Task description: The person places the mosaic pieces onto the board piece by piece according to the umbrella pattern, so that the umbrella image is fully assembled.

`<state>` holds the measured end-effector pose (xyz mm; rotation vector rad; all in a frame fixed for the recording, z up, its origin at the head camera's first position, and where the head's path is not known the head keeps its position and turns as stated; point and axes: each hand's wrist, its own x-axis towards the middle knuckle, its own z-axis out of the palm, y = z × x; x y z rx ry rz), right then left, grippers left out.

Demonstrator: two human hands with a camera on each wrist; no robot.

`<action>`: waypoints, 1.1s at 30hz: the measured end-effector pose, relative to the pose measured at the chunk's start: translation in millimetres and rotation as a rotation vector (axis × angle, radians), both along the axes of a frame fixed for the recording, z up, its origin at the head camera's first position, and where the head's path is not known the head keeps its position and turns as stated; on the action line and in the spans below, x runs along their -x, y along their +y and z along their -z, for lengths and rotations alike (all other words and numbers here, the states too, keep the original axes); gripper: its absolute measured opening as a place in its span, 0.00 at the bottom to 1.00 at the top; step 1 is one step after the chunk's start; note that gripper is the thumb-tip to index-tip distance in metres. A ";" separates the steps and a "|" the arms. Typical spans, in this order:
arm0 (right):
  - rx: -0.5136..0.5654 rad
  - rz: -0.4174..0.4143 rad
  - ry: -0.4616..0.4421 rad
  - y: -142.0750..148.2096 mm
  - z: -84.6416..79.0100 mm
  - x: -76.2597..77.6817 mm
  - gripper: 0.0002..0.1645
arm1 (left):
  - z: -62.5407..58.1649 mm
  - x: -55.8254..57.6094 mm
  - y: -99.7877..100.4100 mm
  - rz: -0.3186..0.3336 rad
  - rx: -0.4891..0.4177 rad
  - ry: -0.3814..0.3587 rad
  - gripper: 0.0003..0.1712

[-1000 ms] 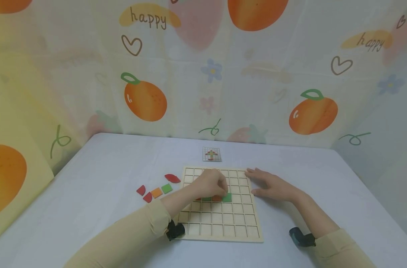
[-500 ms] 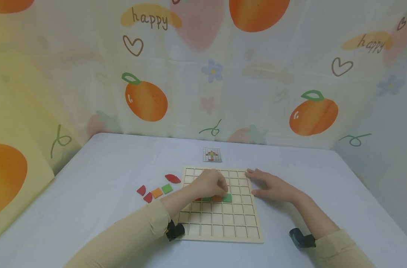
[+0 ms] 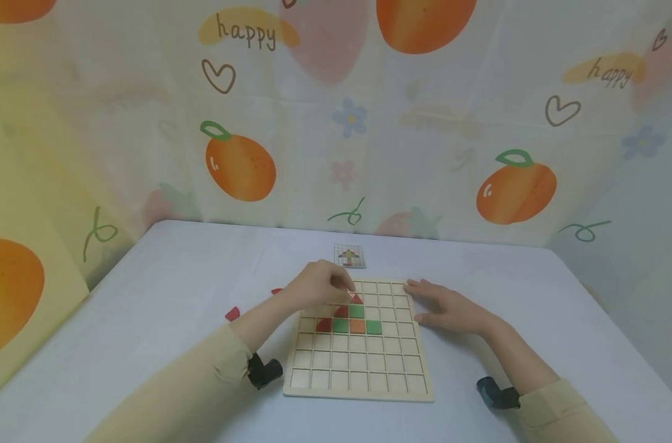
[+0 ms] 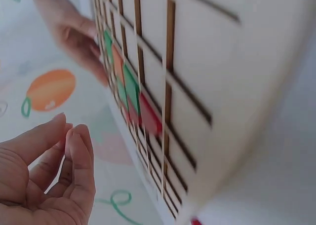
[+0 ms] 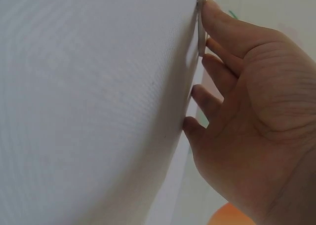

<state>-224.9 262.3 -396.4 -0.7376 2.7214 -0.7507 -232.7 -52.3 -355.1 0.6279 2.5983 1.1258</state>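
My left hand (image 3: 319, 284) hangs over the upper left of the wooden grid board (image 3: 363, 363). In the left wrist view its thumb and fingers are loosely bent, with nothing visible between them. Near its fingertips, a red triangle (image 3: 356, 299) tops a green square (image 3: 356, 311) and a red piece (image 3: 342, 311). The row below holds a red rounded piece (image 3: 324, 325), a green square (image 3: 340, 326), an orange square (image 3: 357, 327) and another green square (image 3: 374, 327). My right hand (image 3: 452, 306) rests at the board's right edge, fingers extended, thumb against the rim in the right wrist view.
A small picture card (image 3: 349, 256) lies behind the board. Left of the board, a red piece (image 3: 233, 314) and the tip of another red piece (image 3: 276, 291) show around my left forearm, which hides other loose pieces. A printed cloth (image 3: 313, 123) hangs behind the table.
My left hand has lifted from the right-hand green square and moved up and left, uncovering the pieces on the board. Its forearm now covers loose pieces. My right hand stays put.
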 end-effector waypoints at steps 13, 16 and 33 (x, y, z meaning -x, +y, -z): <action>-0.006 0.013 -0.011 -2.2 -0.7 -0.5 0.41 | -9.3 14.4 -52.8 -0.116 0.014 0.012 0.11; -0.007 0.008 -0.003 -1.9 0.0 0.0 0.41 | -6.8 18.9 -62.9 -0.140 0.030 0.002 0.11; -0.002 -0.008 0.007 -1.3 -0.8 -0.6 0.41 | 16.8 34.6 -107.4 -0.234 0.142 -0.102 0.13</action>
